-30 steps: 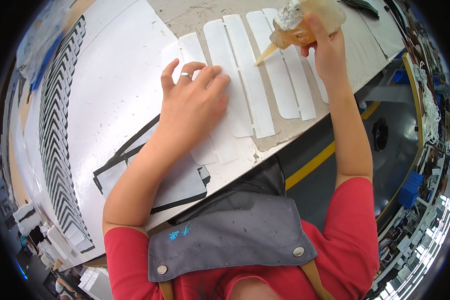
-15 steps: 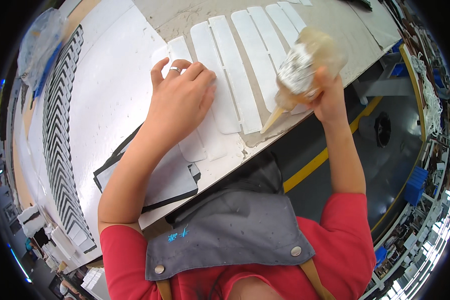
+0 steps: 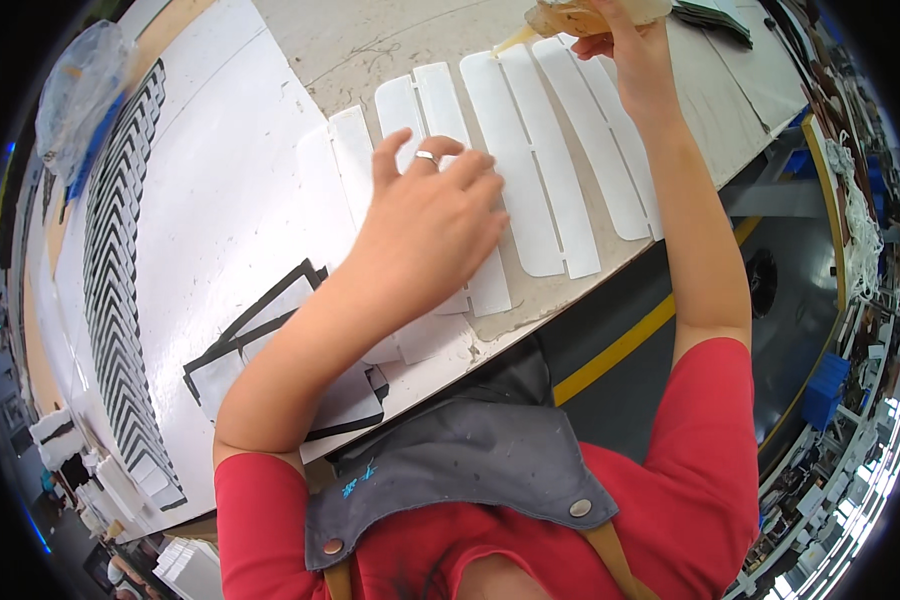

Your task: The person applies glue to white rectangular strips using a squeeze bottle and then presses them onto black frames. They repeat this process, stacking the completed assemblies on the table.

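My right hand point(image 3: 622, 38) is wrapped round a translucent yellowish squeeze bottle point(image 3: 570, 16) at the far edge of the view, which cuts part of it off. The bottle's thin nozzle point(image 3: 513, 40) points left and down, its tip at the far end of a white strip panel point(image 3: 515, 150). My left hand point(image 3: 438, 215), a ring on one finger, hovers over or rests on the neighbouring white panel point(image 3: 402, 112); contact cannot be made out. Its fingers are bent and apart, holding nothing. Several such paired white panels lie in a row across the table.
White pieces with black edging point(image 3: 270, 345) lie under my left forearm. A long overlapping stack of black-and-white pieces point(image 3: 120, 290) runs along the left, beside a clear plastic bag point(image 3: 82, 90). A dark folded item point(image 3: 712, 22) lies far right. The table's near edge point(image 3: 530, 325) slants up rightward.
My right hand has carried the bottle away from the near table edge to the panels' far end. My left hand has shifted right and slightly nearer. The view has moved a little.
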Available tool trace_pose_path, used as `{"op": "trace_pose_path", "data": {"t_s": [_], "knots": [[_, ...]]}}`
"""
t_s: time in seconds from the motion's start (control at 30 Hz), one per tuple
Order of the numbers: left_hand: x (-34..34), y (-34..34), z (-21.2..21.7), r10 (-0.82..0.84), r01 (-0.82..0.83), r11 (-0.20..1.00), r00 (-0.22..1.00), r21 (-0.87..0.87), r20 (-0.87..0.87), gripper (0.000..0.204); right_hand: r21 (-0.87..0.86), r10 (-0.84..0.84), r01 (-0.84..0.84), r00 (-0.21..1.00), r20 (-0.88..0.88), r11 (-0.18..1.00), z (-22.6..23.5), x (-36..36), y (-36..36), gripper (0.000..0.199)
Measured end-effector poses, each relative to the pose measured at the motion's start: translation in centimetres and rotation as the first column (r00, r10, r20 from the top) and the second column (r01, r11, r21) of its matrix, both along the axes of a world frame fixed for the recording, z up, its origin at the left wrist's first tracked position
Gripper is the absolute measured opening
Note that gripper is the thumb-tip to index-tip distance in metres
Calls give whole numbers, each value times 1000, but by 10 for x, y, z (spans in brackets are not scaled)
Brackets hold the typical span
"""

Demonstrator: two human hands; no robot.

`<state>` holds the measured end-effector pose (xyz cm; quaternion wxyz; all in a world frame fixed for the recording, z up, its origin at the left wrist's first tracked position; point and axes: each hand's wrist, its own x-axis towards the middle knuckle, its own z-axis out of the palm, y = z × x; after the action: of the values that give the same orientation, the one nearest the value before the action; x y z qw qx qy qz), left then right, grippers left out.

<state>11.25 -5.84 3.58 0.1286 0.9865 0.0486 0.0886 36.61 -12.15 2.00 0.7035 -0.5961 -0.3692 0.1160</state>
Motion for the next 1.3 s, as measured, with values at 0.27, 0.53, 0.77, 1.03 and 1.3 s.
{"op": "trace_pose_path", "data": {"t_s": [0.27,0.53,0.77,1.03,1.3], "knots": [[2,-3,-14,-40,39,999,999,-36,-27,24,-59,-19,19,1000,-5,998,-8,9,2,33],[3,-3,-16,-36,36,999,999,-26,10,24,-158,38,-44,999,-39,987,-13,0,-45,45],[3,-4,-18,-36,37,999,998,-10,51,23,-164,44,-66,990,-135,984,-10,-35,-89,41],[2,-7,-17,-31,31,999,999,7,43,20,-80,83,-123,919,-386,989,-3,-68,-124,38],[3,-9,-16,-24,23,999,999,41,26,21,118,-52,52,999,-2,992,5,-4,-36,37]]}}
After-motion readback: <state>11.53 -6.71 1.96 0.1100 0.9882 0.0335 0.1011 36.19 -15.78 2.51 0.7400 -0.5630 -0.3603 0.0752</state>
